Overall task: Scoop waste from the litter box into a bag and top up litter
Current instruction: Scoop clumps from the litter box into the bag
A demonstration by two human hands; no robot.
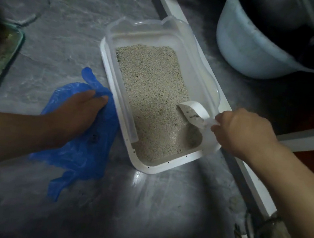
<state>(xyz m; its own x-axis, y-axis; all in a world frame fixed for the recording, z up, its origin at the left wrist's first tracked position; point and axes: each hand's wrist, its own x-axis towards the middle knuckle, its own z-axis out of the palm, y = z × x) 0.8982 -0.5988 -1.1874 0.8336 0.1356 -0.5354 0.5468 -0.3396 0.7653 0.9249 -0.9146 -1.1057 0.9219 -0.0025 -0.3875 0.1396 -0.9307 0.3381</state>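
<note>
No text, label, brand, number or sign can be read anywhere in the frame; the surfaces in view are plain or too blurred to show lettering.

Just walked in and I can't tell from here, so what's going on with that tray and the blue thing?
A person is cleaning a litter box on the floor. Their right hand holds a white scoop by its handle, its bowl in the litter at the near right corner. Their left hand pinches a blue plastic bag lying beside the box, not yet opened up.
</note>
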